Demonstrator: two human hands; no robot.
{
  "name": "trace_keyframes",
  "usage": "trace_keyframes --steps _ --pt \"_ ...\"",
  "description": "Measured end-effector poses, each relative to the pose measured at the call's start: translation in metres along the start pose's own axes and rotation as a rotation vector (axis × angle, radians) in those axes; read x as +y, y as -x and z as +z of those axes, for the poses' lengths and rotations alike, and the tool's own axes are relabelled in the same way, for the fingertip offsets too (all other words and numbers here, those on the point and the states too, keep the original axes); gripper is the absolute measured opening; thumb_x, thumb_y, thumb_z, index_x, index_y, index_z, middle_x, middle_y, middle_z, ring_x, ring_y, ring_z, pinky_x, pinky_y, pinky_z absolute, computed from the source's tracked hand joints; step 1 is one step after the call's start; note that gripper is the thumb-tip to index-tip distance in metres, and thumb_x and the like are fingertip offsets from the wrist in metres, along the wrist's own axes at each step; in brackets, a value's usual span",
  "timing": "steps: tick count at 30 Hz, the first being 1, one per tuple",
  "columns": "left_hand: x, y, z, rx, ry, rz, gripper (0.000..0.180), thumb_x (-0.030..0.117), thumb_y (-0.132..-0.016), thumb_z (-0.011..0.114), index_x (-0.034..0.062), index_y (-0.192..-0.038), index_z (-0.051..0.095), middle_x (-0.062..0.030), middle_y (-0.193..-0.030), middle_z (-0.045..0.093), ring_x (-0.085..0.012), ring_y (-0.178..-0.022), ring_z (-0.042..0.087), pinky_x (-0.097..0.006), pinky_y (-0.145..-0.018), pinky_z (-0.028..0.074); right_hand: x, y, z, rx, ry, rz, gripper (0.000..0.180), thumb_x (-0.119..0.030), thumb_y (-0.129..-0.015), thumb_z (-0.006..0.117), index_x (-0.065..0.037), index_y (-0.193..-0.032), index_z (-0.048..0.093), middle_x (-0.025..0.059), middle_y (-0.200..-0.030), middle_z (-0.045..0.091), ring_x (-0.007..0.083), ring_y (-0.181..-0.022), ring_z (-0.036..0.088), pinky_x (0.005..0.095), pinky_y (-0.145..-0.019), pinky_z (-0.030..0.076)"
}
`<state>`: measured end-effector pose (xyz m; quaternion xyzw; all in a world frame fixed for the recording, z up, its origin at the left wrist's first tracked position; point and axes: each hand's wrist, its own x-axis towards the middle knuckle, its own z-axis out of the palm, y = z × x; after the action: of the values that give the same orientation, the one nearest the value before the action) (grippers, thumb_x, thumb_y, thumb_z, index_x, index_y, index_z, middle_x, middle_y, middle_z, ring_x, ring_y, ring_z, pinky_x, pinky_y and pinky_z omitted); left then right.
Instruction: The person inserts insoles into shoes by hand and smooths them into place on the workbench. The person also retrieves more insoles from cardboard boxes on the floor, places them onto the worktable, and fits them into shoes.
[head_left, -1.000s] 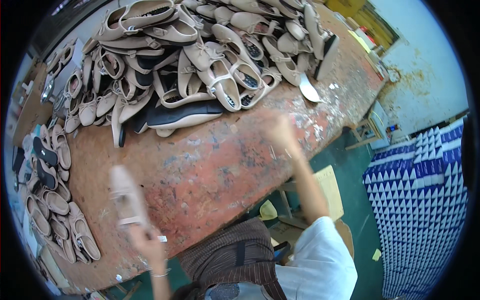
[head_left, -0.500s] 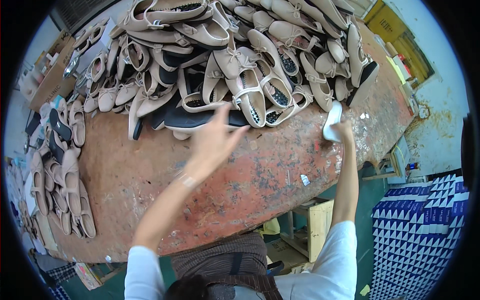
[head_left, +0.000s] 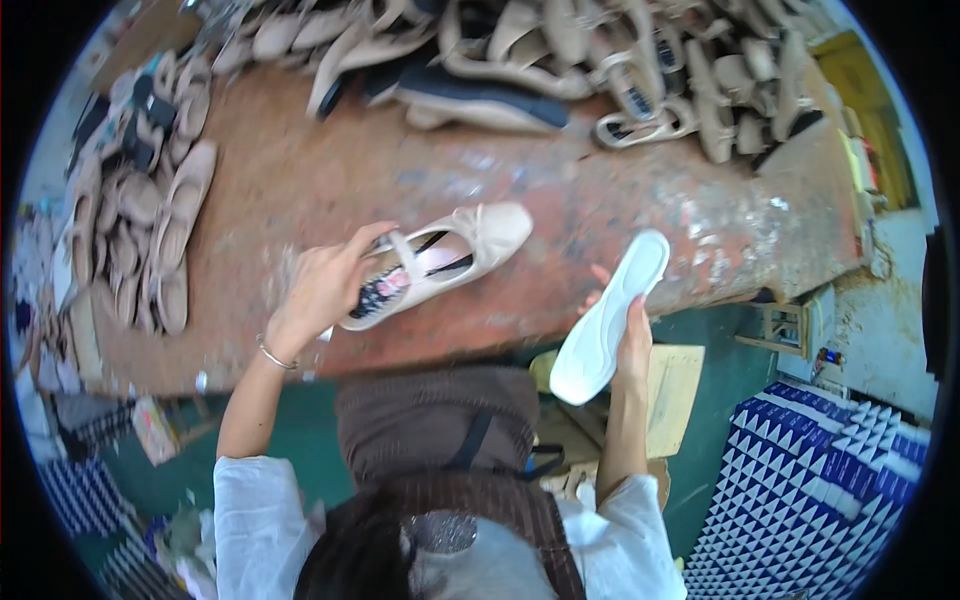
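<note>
A beige strapped flat shoe (head_left: 505, 232) with a bow lies tilted above the table's near part, its opening facing up and its toe pointing right. My left hand (head_left: 328, 282) is closed on it near the heel and strap. Inside, a dark, patterned lining with pink shows. In my right hand (head_left: 634, 340) is a white insole (head_left: 608, 325), gripped along its edge and slanted with one end toward the table's far side. It hangs over the table's front edge, apart from the shoe.
A heap of similar beige shoes (head_left: 540, 50) covers the far side of the worn table (head_left: 270, 170). More shoes (head_left: 172, 240) are stacked at the left. Blue and white patterned boxes (head_left: 790, 480) stand on the floor at right, and a wooden stool (head_left: 675, 400) stands below the table.
My left hand has taken a shoe from the heap and brought it nearer. My right hand has drawn the white insole back toward me. The view has tilted down.
</note>
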<state>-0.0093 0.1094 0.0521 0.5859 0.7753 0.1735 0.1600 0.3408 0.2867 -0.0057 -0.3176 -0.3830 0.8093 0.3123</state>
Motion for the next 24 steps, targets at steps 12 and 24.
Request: trace_keyframes --steps 12,24 --pt "-0.032 0.143 0.077 0.741 0.225 -0.761 0.045 0.02 -0.085 0.076 -0.0011 -0.122 0.062 -0.0122 -0.096 0.058 -0.0192 -0.069 0.058 -0.032 -0.061 0.049 0.079 -0.029 0.183 -0.652 1.536 -0.87 0.034 -0.005 -0.072 0.068 -0.009 -0.104 0.074 0.0097 -0.115 0.064 0.0275 -0.101 0.058 0.0437 -0.093 0.042" --pt "-0.052 0.147 0.081 0.815 0.527 -0.7 0.059 0.012 -0.068 0.09 -0.005 -0.118 0.065 -0.0068 -0.097 0.055 -0.0105 -0.07 0.058 -0.023 -0.054 0.051 0.15 -0.034 0.249 -0.752 1.246 -0.698 0.018 -0.003 -0.072 0.068 -0.002 -0.089 0.072 0.0097 -0.099 0.066 0.028 -0.094 0.063 0.0398 -0.083 0.052"
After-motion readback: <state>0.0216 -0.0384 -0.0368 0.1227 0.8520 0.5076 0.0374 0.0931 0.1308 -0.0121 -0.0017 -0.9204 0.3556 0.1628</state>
